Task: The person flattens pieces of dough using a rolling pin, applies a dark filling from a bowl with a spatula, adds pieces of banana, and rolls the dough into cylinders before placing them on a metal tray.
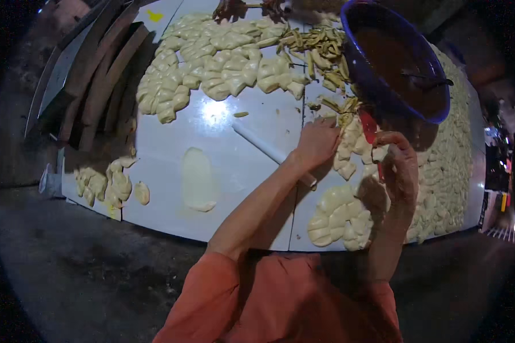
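Note:
My right hand (402,166) is closed, with a small pale piece of dough (379,153) between thumb and fingers. A flat red tool (368,126) runs just behind that piece. Whether the hand grips the tool too, I cannot tell. To its left, my left hand (320,139) is palm down with fingers curled at the edge of a heap of yellowish strips (348,108); what they hold is hidden. Lumpy dough pieces (345,163) lie between the hands. Under my left forearm a white rolling pin (260,143) lies slantwise on the white tabletop (254,191).
A large blue basin (349,34) of brown liquid, with a dark utensil (429,80), stands far right. Shaped dough pieces cover the far left (223,63), right (440,183) and near side (340,217). A flat dough oval (196,177) lies left of centre. Curved boards (97,74) lean far left.

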`<state>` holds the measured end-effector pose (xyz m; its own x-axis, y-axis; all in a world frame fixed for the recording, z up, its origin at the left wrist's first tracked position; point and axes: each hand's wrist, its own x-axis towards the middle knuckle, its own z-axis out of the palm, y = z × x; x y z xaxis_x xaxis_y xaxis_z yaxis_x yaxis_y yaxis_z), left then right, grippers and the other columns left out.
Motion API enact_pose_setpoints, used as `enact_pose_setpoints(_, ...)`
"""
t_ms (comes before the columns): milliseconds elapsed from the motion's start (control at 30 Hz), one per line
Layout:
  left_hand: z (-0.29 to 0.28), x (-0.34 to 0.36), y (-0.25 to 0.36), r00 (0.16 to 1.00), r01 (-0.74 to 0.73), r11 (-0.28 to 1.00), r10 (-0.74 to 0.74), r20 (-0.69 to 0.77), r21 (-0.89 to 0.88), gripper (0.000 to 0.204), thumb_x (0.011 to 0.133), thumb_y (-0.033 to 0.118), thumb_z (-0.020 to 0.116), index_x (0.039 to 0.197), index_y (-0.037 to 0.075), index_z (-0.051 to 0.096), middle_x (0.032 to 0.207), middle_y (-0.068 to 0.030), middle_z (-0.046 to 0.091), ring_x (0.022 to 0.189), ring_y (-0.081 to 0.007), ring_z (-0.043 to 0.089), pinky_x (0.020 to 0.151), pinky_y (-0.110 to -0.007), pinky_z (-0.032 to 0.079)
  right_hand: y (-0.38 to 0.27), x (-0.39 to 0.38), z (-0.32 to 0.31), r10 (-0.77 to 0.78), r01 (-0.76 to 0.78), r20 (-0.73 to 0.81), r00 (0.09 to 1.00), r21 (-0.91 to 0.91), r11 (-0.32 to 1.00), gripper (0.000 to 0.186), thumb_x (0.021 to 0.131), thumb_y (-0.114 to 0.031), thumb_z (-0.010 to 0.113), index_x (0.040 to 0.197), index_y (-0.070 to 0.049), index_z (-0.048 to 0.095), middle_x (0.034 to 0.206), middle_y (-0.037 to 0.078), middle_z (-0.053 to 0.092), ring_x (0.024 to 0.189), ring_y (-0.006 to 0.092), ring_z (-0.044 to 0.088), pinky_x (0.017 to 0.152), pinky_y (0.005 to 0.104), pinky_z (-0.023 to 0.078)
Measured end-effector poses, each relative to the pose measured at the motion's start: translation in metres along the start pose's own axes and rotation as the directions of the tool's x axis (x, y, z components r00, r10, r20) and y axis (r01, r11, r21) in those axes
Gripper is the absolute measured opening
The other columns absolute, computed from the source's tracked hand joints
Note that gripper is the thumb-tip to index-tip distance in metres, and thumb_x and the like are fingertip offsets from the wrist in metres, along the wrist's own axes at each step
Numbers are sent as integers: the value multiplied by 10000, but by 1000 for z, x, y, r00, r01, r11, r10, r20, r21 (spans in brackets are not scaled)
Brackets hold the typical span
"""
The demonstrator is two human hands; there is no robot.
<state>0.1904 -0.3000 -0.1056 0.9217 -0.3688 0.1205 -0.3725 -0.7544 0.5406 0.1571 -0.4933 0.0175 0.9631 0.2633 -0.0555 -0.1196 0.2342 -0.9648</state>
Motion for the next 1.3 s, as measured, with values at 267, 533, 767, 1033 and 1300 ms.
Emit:
enact_pose_setpoints(267, -103, -99, -45, 937, 141, 840, -284, -203, -524, 607, 990, 384, 710, 1489, 74, 557, 1486, -178, 598, 1253, -309, 648, 1004, -447, 544, 65, -28, 110, 194, -129, 153, 969, -357, 925, 430, 962, -48, 619, 1390, -40, 585, 1203, 76, 675, 1078, 142, 629, 950, 293, 517)
enact_pose_setpoints(533, -132, -227, -39, 752, 420, 745, -605, -260, -518, 422, 971, 214, 733, 1330, 3, 668, 1237, -205, 716, 1089, -340, 704, 901, -411, 563, 158, -21, 175, 16, 364, 412, 911, -822, 439, 423, 1052, -225, 577, 1459, -111, 565, 1408, 133, 642, 1428, 351, 484, 1174, 471, 308)
enact_pose_setpoints(767, -68, -239, -9, 947, 317, 948, -314, -71, 35, 665, 975, 294, 650, 1555, 42, 444, 1625, -163, 441, 1502, -330, 420, 1179, -630, 303, 155, -34, 144, -38, 507, 559, 828, -719, 476, 740, 1054, -565, 469, 1567, -33, 432, 1620, 207, 433, 1520, 372, 383, 1250, 582, 230)
enact_pose_setpoints(1033, -65, -248, -18, 940, 333, 921, -342, 9, 200, 875, 985, 612, 539, 1626, 54, 329, 1718, -172, 263, 1602, -342, 220, 1212, -758, 91, 150, -49, 118, 205, 589, 576, 791, -808, 1, 916, 971, -723, 460, 1606, -67, 387, 1704, 133, 318, 1586, 318, 268, 1240, 720, 73)
enact_pose_setpoints(1300, -54, -261, -6, 956, 287, 930, -293, -7, 231, 860, 980, 643, 535, 1619, 94, 364, 1721, -159, 260, 1593, -325, 247, 1210, -763, 102, 150, -62, 130, 111, 554, 567, 816, -823, 126, 789, 1012, -631, 510, 1546, -51, 472, 1658, 184, 381, 1566, 321, 311, 1244, 711, 73)
